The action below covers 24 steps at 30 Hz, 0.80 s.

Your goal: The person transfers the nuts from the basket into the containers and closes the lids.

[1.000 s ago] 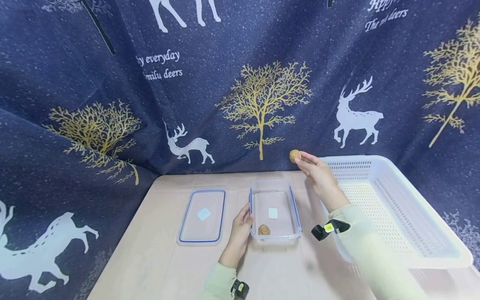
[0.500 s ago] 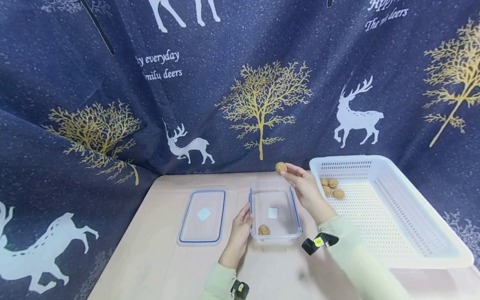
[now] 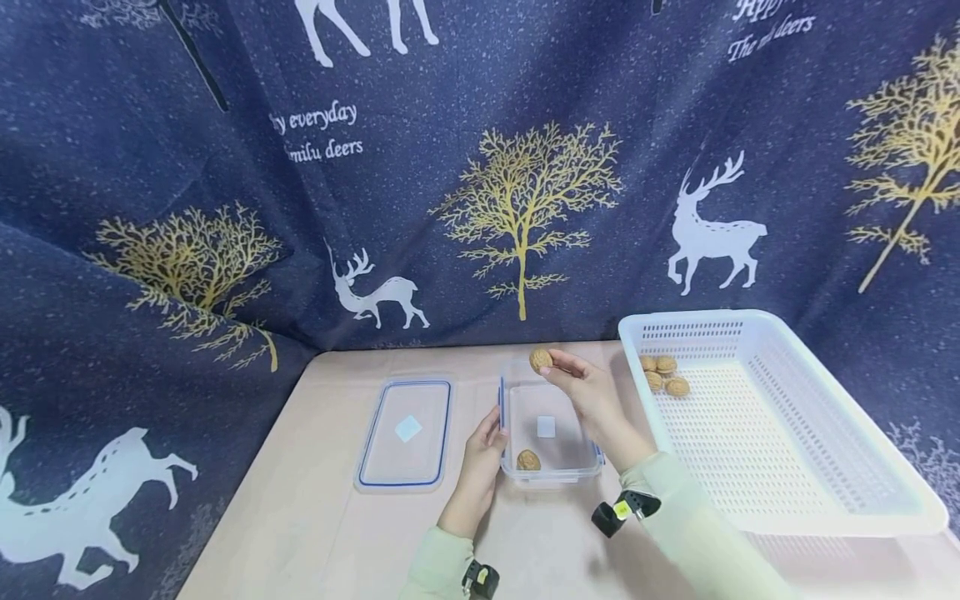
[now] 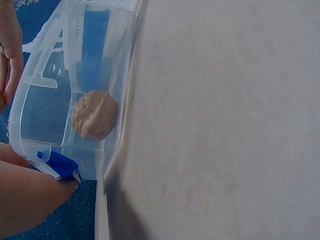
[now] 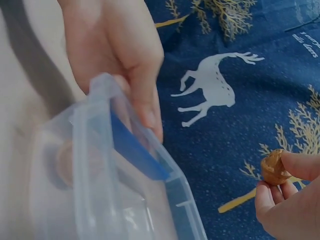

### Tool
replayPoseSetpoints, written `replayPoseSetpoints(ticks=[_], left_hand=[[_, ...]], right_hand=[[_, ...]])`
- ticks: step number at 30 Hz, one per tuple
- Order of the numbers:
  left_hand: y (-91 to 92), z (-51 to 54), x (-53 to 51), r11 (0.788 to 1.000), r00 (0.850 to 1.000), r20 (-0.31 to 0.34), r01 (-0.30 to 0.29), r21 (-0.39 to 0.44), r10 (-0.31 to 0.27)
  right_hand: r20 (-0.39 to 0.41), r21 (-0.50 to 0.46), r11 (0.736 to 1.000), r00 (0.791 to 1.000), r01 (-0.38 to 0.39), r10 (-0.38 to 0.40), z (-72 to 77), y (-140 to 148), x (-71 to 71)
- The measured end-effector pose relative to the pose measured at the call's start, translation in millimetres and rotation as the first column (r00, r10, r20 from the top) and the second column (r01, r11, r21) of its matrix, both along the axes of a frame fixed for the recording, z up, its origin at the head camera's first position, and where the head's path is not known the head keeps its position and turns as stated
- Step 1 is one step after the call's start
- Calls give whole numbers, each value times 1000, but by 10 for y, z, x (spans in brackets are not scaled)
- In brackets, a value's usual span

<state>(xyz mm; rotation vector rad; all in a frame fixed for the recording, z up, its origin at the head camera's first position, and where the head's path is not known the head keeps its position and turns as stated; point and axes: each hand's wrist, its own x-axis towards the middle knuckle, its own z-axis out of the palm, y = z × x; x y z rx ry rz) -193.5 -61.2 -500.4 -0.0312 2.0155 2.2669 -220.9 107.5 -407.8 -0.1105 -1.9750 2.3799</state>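
Right hand: I see my right hand [image 3: 596, 398] with thumb and fingertips closed in a pinch on a round, ridged brown walnut [image 3: 540, 360].
Held walnut: raised over the far end of the box in my head view; my right-wrist view shows it apart from the box wall.
Left hand: I have the left hand [image 3: 480, 458] partly curled, gripping the box by its left side, at the blue latch [image 4: 62, 164].
Box: a clear rectangular plastic container [image 3: 551, 475], upright and lidless, with a pale square label [image 3: 546, 427] on its floor.
Walnut in box: one brown second walnut [image 3: 528, 460] lies in the near left corner.
Lid: a clear, blue-edged rectangular lid [image 3: 408, 460] lies flat, left of the box.
Basket: a white perforated plastic basket [image 3: 757, 458] stands to the right; four brown walnuts [image 3: 677, 387] show clustered in its far left corner.
Table: a pale, smooth surface [image 3: 315, 533] bears everything.
Backdrop: a dark blue cloth [image 3: 465, 58] printed with white deer [image 3: 716, 237] and golden trees [image 3: 521, 200].
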Motion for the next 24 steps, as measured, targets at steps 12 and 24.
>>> replayPoseSetpoints(ticks=[12,24], left_hand=[[-7,-7,6,1000,1000,-15,4,-2,-4],[-9,-15,-13,1000,1000,-25,5,13,-5]], right_hand=[[61,28,999,998,18,-20,-291,-216,57],[126,140,989,990,44,-62,-589,-291,94]])
